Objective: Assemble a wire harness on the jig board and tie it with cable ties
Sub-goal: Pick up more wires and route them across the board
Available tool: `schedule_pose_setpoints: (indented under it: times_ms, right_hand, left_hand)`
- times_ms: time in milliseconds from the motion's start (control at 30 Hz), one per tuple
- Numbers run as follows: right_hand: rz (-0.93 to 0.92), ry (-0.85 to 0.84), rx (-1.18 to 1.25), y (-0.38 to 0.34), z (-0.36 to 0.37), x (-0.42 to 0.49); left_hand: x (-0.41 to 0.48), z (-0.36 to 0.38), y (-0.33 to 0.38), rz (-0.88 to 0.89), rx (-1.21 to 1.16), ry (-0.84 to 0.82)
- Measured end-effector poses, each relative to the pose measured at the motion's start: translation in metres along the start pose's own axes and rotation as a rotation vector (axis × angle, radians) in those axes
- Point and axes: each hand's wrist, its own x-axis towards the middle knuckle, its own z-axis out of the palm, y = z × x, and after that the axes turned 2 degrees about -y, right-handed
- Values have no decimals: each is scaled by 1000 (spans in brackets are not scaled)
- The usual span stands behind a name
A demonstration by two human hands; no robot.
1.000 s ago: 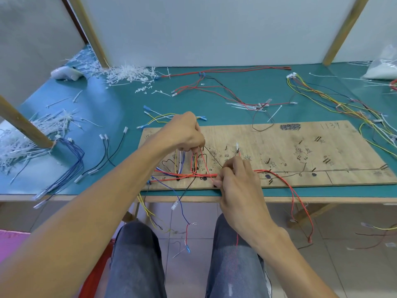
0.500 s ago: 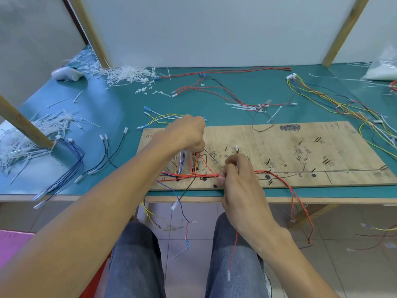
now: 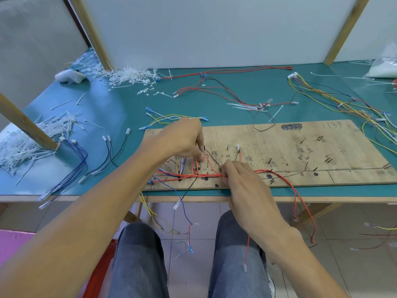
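**Two hands work wires on a wooden board**

A wooden board [image 3: 300,151] lies on a green table [image 3: 214,97]. Near the board's 8 o'clock corner, the right hand [image 3: 247,186] pinches the red wires [image 3: 206,174]. The left hand [image 3: 184,140], at 11 o'clock from the right, pinches strands of the same wires. Cable ties [image 3: 129,75] are heaped at the table's 10 o'clock.

Left hand [image 3: 184,139] hides which wire its fingers [image 3: 201,148] pinch.

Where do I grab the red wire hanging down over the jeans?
Pinch the red wire just above its white tip, coming from the side. It hangs straight down and free below the right hand, so the tip likely stops fingers slipping.
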Motion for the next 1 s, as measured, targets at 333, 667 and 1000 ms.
schedule_pose_setpoints:
  times_ms: [333,667,1000]
  right_hand:
    - [-22,47,8,-4,7,-4]
    - [88,19,14,3,7,-17]
    - [144,71,137,70,-29,-30]
  left_hand:
    - [-29,5,13,121,585,36]
    - [-64,53,41,428,388,224]
    - [-90,90,38,381,272,206]
